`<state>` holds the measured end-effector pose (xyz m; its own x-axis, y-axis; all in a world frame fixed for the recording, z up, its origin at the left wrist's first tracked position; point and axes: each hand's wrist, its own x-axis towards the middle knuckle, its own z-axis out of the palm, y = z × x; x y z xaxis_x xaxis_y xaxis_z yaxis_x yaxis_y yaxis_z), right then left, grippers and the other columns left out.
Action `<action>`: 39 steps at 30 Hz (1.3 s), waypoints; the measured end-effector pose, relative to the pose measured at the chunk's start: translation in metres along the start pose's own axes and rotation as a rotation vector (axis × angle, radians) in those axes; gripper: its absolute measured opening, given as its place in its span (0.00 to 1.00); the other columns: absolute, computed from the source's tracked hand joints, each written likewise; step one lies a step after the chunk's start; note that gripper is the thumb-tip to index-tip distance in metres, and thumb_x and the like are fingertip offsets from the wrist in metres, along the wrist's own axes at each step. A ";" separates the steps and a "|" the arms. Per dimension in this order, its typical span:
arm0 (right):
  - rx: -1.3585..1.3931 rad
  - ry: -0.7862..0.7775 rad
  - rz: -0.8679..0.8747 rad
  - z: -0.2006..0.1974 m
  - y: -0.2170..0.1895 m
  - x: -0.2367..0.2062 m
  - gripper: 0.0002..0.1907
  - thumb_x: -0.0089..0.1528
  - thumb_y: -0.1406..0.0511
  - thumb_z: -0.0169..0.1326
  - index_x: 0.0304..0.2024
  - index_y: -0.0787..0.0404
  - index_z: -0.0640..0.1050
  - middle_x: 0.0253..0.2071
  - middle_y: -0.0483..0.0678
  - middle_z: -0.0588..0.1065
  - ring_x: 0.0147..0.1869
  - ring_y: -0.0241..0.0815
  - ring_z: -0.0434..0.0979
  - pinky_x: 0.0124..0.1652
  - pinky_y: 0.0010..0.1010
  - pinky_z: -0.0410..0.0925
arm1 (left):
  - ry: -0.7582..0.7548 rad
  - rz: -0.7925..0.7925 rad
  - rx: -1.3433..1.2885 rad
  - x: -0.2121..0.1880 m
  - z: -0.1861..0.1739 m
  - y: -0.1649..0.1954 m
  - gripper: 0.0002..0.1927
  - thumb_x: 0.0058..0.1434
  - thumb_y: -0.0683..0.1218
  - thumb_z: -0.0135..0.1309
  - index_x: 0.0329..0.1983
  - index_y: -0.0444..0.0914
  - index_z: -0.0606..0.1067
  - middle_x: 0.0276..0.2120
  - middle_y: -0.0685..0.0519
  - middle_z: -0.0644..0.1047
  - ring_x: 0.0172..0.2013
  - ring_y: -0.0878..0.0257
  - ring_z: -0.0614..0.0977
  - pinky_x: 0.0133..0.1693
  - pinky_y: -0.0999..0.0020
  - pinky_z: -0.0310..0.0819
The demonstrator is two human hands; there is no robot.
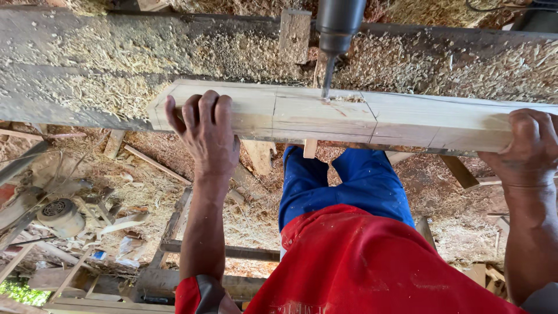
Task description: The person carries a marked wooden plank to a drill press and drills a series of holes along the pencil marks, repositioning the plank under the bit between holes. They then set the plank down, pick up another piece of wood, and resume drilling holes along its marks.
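Note:
A long pale wooden beam (325, 116) with pencil lines across it lies on a sawdust-covered machine bed (87, 52). My left hand (204, 131) grips the beam near its left end, fingers curled over the top edge. At the right end my right hand (526, 148) grips the beam in the same way. A dark drill head (338, 23) hangs over the middle, and its bit (327, 78) touches the beam's top face, with a little pile of chips around the tip.
Thick wood shavings cover the bed and the floor below. A small wooden block (294, 35) stands behind the beam. Scrap slats, a frame and a grey motor (58, 215) lie on the floor at lower left. My blue trousers and red shirt fill the bottom centre.

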<state>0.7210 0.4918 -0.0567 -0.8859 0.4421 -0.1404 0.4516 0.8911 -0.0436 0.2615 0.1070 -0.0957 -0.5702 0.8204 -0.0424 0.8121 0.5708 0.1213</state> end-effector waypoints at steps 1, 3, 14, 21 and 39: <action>0.000 0.005 -0.009 0.001 0.001 0.000 0.23 0.64 0.53 0.66 0.46 0.59 0.70 0.46 0.50 0.75 0.48 0.46 0.77 0.48 0.34 0.72 | 0.016 0.005 0.000 0.001 0.001 0.000 0.16 0.65 0.38 0.64 0.52 0.45 0.73 0.51 0.53 0.75 0.53 0.55 0.75 0.70 0.34 0.51; 0.012 0.012 -0.029 0.002 0.002 0.002 0.25 0.66 0.52 0.69 0.45 0.60 0.70 0.45 0.51 0.75 0.47 0.47 0.78 0.47 0.34 0.72 | 0.006 0.003 0.020 0.002 0.002 -0.001 0.16 0.66 0.38 0.64 0.51 0.46 0.73 0.51 0.54 0.75 0.53 0.57 0.75 0.70 0.34 0.51; 0.011 0.000 -0.002 -0.005 -0.003 0.008 0.27 0.65 0.51 0.70 0.46 0.60 0.69 0.46 0.51 0.74 0.48 0.47 0.76 0.47 0.35 0.72 | -0.054 -0.006 0.011 0.011 -0.006 -0.001 0.18 0.62 0.36 0.63 0.53 0.44 0.76 0.52 0.53 0.75 0.54 0.55 0.75 0.70 0.33 0.50; 0.026 -0.001 -0.002 -0.003 -0.001 0.006 0.28 0.63 0.52 0.72 0.47 0.60 0.69 0.47 0.51 0.74 0.49 0.48 0.76 0.47 0.37 0.71 | -0.063 0.005 0.010 0.015 -0.010 0.000 0.21 0.59 0.36 0.67 0.53 0.45 0.75 0.54 0.53 0.74 0.56 0.55 0.75 0.71 0.33 0.48; 0.076 0.058 -0.047 0.006 0.006 -0.008 0.30 0.60 0.54 0.76 0.46 0.64 0.71 0.47 0.55 0.77 0.48 0.53 0.80 0.48 0.41 0.74 | -0.001 -0.048 0.049 -0.014 0.002 0.007 0.26 0.58 0.36 0.70 0.55 0.43 0.70 0.53 0.53 0.74 0.61 0.56 0.73 0.74 0.39 0.50</action>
<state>0.7317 0.4925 -0.0615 -0.9100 0.4071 -0.0787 0.4142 0.9017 -0.1240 0.2749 0.0997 -0.0968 -0.6087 0.7920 -0.0477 0.7889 0.6105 0.0700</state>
